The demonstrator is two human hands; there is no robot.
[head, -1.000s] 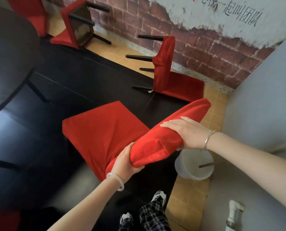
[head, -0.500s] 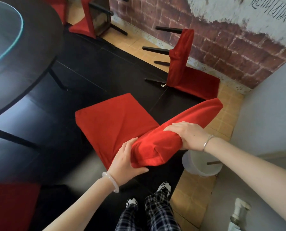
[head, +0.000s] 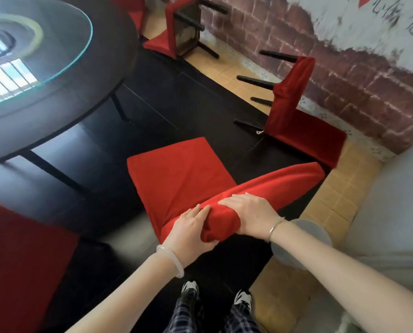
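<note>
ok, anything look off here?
Yes. Two red chairs lie tipped over by the brick wall, legs sticking out sideways: the near chair and the far chair. The left hand and right hand grip a third chair's back.

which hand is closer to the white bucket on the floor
Right. The right hand holds the red cover just up and left of the white bucket. The left hand grips the cover's end farther left.
</note>
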